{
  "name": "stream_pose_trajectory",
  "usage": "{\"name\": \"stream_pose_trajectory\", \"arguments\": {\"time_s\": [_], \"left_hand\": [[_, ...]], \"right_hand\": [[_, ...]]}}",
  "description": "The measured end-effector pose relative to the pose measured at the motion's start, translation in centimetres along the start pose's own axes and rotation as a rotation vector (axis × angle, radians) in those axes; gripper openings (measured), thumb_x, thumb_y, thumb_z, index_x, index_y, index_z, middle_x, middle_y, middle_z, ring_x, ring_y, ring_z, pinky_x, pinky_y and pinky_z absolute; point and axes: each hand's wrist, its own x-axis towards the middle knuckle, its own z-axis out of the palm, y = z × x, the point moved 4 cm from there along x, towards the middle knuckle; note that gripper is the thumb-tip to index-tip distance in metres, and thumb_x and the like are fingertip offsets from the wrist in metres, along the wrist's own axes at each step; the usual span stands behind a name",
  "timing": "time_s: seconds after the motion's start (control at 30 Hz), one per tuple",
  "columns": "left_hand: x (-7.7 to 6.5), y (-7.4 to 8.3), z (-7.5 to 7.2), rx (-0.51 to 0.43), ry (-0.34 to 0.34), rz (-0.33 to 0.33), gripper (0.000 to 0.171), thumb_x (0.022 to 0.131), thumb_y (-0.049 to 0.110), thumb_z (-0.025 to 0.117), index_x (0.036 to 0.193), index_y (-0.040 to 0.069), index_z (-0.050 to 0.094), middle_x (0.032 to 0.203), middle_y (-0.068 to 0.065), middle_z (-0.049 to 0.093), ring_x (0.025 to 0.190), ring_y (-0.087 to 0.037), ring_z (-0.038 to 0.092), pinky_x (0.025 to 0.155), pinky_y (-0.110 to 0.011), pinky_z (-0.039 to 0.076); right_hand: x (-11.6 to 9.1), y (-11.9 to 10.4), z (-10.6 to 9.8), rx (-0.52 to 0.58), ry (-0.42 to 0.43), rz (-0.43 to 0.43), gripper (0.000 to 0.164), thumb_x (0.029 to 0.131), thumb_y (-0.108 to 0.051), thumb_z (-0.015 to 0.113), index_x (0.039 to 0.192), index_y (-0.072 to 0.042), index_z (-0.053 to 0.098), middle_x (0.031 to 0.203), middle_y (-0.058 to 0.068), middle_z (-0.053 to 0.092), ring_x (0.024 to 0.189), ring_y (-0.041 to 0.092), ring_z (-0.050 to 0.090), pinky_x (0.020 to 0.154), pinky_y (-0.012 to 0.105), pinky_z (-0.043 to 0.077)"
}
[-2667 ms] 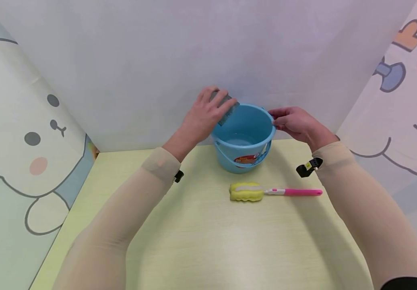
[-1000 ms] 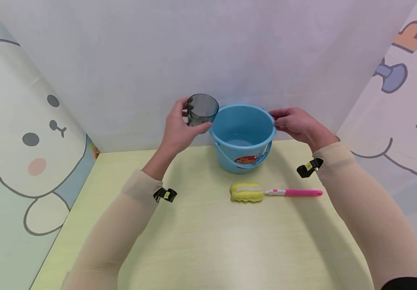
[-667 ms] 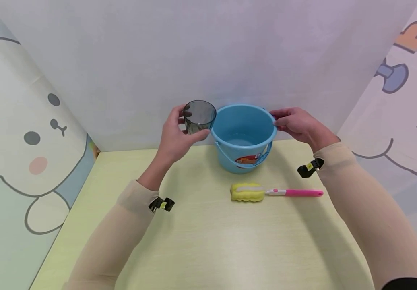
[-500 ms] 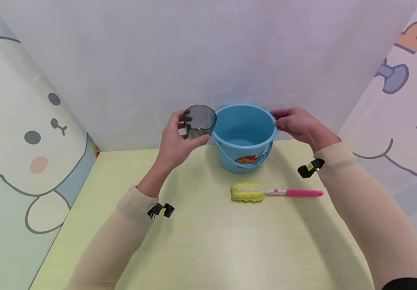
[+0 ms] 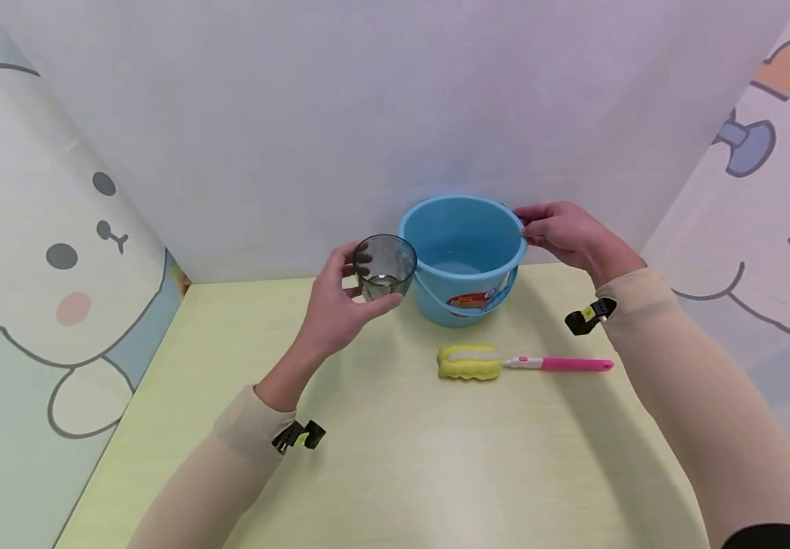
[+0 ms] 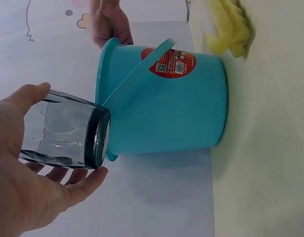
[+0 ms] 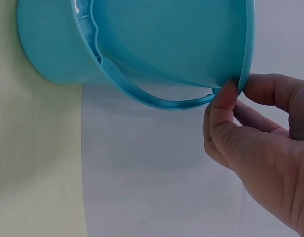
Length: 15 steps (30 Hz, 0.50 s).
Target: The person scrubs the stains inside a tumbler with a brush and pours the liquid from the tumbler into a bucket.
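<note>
My left hand (image 5: pixel 340 305) grips a smoky grey drinking glass (image 5: pixel 386 263), thumb on one side and fingers round the other. The glass is upright above the table, at the left of the blue bucket (image 5: pixel 460 297). In the left wrist view, the glass (image 6: pixel 63 131) shows a thick dark base and wet-looking streaks inside. My right hand (image 5: pixel 566 232) pinches the bucket's right rim, and in the right wrist view the thumb and fingers of that hand (image 7: pixel 260 128) hold the edge near the handle's joint. A shallow layer of clear liquid appears to lie in the bucket.
A sponge brush (image 5: pixel 470 362) with a yellow head and pink handle lies on the pale table (image 5: pixel 395 457) in front of the bucket. Right behind the bucket stands a white wall (image 5: pixel 285 137). Panels with cartoon drawings flank both sides.
The left hand first had the glass tipped over the bucket's rim. It has turned the glass upright, moved it left, then lowered it beside the bucket. The right hand stays on the rim.
</note>
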Motion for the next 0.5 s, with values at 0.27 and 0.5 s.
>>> {"name": "stream_pose_trajectory", "arguments": {"time_s": [0.27,0.5], "left_hand": [[-1.7,-0.7,0.9,-0.025,-0.033,-0.027,0.086,0.083,0.025,0.094,0.153,0.014,0.046,0.141,-0.004,0.056,0.128,-0.026,0.052,0.097,-0.050,0.058],[-3.1,-1.3,1.7,-0.031,-0.064,-0.044,0.085,0.083,0.025,0.094,0.153,0.015,0.046,0.141,-0.005,0.058,0.129,-0.029,0.053,0.097,-0.051,0.058]], "right_hand": [[-0.3,-0.2,-0.1,0.003,-0.008,0.001,0.056,0.110,-0.004,0.055,0.162,0.000,0.037,0.158,0.021,0.043,0.134,0.038,0.048,0.092,0.021,0.057],[-0.2,-0.3,-0.1,0.003,-0.007,0.006,0.056,0.110,-0.003,0.054,0.163,0.000,0.037,0.159,0.021,0.042,0.135,0.039,0.047,0.092,0.021,0.057]]}}
